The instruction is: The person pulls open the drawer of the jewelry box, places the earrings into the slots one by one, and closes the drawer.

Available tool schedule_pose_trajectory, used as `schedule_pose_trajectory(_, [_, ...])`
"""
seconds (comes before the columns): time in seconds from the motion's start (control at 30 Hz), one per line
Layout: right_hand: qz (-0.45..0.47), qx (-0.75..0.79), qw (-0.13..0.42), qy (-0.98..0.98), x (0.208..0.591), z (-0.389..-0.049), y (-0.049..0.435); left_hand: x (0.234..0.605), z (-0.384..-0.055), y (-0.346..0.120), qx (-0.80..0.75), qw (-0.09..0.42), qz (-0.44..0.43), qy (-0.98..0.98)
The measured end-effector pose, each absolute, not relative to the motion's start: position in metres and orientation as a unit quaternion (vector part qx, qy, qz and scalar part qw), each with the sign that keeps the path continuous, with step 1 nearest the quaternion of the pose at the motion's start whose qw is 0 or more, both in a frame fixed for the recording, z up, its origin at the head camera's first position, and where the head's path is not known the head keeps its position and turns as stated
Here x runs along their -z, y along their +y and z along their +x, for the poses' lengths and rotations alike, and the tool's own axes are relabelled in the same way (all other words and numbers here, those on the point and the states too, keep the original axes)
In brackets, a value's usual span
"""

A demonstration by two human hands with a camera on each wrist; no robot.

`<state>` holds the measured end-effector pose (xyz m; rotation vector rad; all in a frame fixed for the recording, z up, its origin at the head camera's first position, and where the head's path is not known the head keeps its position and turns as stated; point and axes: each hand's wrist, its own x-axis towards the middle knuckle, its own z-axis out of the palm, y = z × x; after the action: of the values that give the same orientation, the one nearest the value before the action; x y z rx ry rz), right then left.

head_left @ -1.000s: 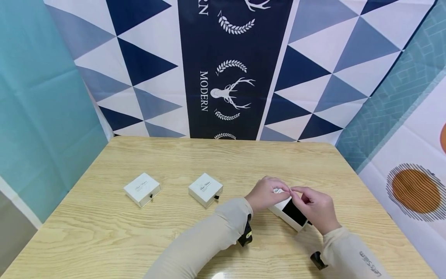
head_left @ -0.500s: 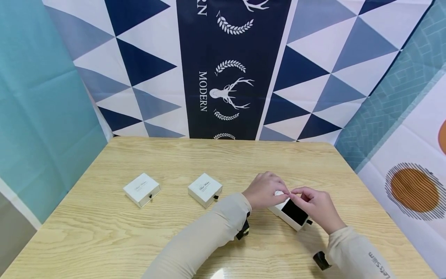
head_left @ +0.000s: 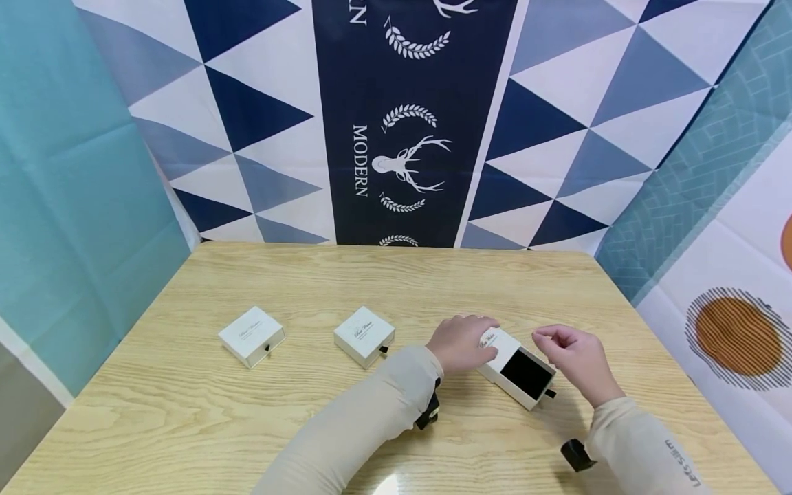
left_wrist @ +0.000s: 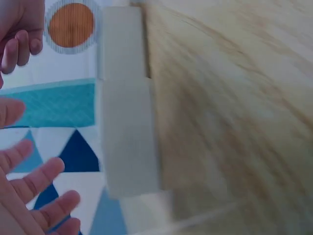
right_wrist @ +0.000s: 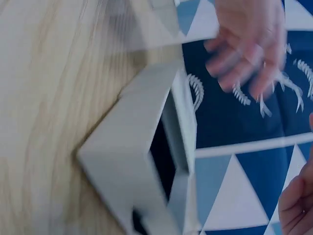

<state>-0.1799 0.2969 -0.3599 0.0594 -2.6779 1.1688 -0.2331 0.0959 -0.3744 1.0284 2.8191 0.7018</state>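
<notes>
A white sliding drawer box (head_left: 504,352) stands on the table at the right in the head view. Its drawer is pulled partway out, showing a dark inside (head_left: 528,375) and a small black pull tab (head_left: 550,394). My left hand (head_left: 463,342) is over the box's left end, fingers loosely extended; the left wrist view shows them spread beside the box (left_wrist: 129,137). My right hand (head_left: 575,357) hovers just right of the drawer, fingers curled and thumb against the index finger. I see nothing between those fingertips; anything tiny there is hidden.
Two similar closed white boxes with black tabs stand on the wooden table (head_left: 278,412): a middle box (head_left: 364,335) and a left box (head_left: 252,335). A patterned cloth (head_left: 396,124) hangs behind the table, with more cloth at both sides.
My hands' fingertips met above the box earlier; now they are apart. The left hand has shifted left with its fingers loosened, the right hand slightly right. The box's lettering now shows.
</notes>
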Motion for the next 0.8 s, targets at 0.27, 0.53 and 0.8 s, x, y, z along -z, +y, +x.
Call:
schedule_pose_trajectory(0.27, [-0.011, -0.345, 0.005, -0.939, 0.376, -0.188, 0.312, 0.39, -0.234, 0.097, -0.17, 0.053, 0.229, 0.957])
schedule_pose_trajectory(0.53, [0.0, -0.283, -0.031, -0.959, 0.385, -0.191, 0.309, 0.394, -0.246, 0.1, -0.162, 0.072, 0.164, 0.97])
schedule_pose_trajectory(0.8, [0.003, -0.253, -0.041, -0.967, 0.389, -0.192, 0.308, 0.399, -0.253, 0.095, -0.197, 0.114, 0.131, 0.965])
